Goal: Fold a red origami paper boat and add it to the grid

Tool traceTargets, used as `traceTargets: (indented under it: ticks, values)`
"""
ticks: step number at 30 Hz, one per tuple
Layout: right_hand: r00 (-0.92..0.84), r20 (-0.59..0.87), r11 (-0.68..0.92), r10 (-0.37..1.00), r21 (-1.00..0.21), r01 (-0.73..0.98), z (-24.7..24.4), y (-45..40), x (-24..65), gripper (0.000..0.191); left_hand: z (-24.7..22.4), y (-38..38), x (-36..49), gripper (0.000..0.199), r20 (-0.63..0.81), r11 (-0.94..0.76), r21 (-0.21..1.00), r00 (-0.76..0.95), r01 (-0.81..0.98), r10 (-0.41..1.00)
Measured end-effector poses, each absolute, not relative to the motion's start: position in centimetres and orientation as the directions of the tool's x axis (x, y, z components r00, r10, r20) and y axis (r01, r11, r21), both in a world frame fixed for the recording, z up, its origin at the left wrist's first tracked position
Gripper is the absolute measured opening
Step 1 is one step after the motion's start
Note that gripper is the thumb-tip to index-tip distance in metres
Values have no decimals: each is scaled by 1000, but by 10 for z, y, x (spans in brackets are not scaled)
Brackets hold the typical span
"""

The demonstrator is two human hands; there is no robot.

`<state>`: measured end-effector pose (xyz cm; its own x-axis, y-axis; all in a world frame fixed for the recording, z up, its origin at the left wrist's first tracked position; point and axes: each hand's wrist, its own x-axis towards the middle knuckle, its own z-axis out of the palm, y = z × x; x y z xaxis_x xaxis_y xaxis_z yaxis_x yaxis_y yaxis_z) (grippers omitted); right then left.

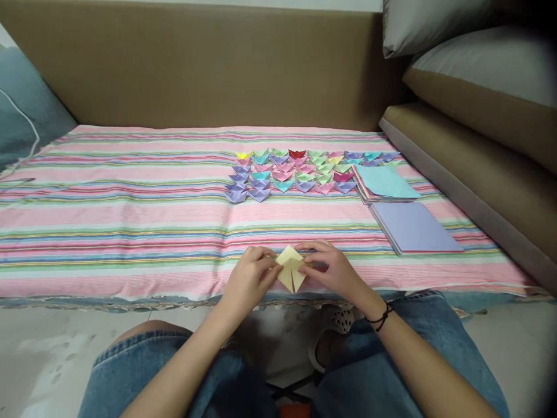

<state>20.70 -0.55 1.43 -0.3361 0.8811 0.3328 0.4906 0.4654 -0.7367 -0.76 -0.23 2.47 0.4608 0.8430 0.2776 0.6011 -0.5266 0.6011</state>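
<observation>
A small pale yellow folded paper (290, 268) is held between both hands near the front edge of the striped cloth. It is diamond-shaped, with a slit running down to its lower corner. My left hand (255, 273) pinches its left corner between thumb and fingers. On the opposite side, my right hand (331, 267), with a dark cord on the wrist, pinches the right corner. Beyond the hands, several folded paper boats (282, 167) in many colours stand in rows. To their right lie a stack topped with light blue paper (387, 181) and a stack topped with lavender paper (415, 227).
The striped cloth (174, 215) covers a low surface with a brown padded back (217, 64) behind it. Grey and brown cushions (483, 133) are piled at the right. A white cable (26, 119) runs at the far left. Denim-covered legs are below the front edge.
</observation>
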Motion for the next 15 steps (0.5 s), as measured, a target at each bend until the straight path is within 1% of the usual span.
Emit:
traceTargets:
  ticks: [2, 5, 8, 12, 15]
  values:
    - [-263, 332, 422, 906, -751, 508, 13, -6, 204, 13, 22, -4, -5, 18, 312, -513, 584, 409, 629, 857]
    - [-170, 330, 369, 929, -770, 520, 11, -7, 200, 13, 16, -6, -2, 10, 354, -491, 583, 342, 647, 870]
    - [-95, 338, 334, 936, -773, 540, 10, -8, 196, 13, 10, -7, -2, 5, 358, -455, 602, 288, 656, 888]
    - [-32, 340, 292, 940, -753, 590, 10, -9, 194, 15, 7, -7, -2, 9, 337, -352, 618, 167, 703, 926]
    - [-24, 335, 281, 942, -748, 602, 10, -8, 194, 17, 7, -7, 0, 10, 332, -312, 616, 121, 723, 935]
